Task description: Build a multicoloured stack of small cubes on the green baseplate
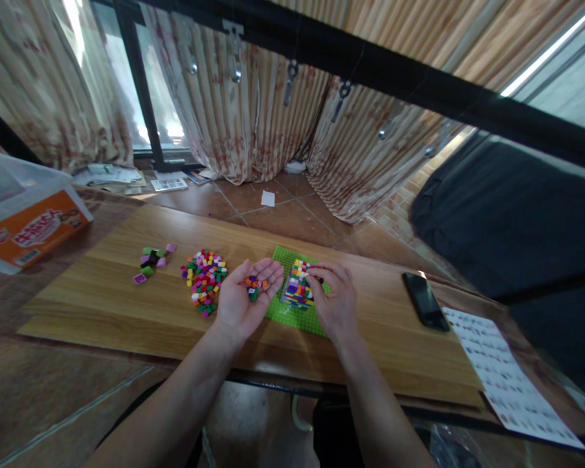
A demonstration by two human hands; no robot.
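My left hand [246, 296] lies palm up over the wooden board [127, 312], fingers cupped, with several small coloured bricks [254, 286] resting in the palm. My right hand [335, 300] is beside it, fingers pinched together over a multicoloured brick block [298, 285] that stands on a green baseplate [285, 311]. What the pinched fingertips hold is too small to make out. A pile of loose coloured bricks [205, 276] lies just left of my left hand.
A small group of purple, green and dark bricks [152, 261] sits farther left. A black phone [425, 300] and a printed sheet [504, 377] lie at the right. An orange-and-white package [26, 231] stands at the far left.
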